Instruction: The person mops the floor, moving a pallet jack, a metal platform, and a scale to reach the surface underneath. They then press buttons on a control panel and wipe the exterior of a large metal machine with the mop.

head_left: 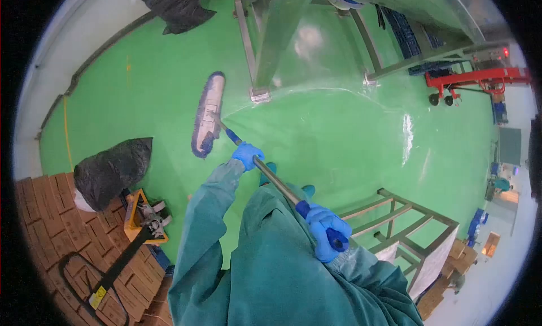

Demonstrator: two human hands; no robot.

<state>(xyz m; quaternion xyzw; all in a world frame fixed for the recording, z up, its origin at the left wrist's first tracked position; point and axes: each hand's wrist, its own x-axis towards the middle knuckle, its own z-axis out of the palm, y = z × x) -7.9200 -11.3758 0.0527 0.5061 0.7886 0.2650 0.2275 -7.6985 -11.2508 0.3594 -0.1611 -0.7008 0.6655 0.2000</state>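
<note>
Mop head (210, 108) rests on the floor (327, 139) near a metal leg (260, 95); left hand (247, 156) grasps the pole (278, 182) low, right hand (326, 233) its top. Best press evenly, skirting the leg.

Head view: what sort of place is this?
Probably a factory or warehouse floor: stacked cartons, a pallet jack beside them, and a red wheeled frame across the green floor.

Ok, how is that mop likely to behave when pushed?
The mop handle should stay stiff: it looks metallic and runs straight between the left hand and right hand. The long mop head may swivel, being joined near its middle. It will probably glide easily, since the green floor looks smooth and glossy.
</note>
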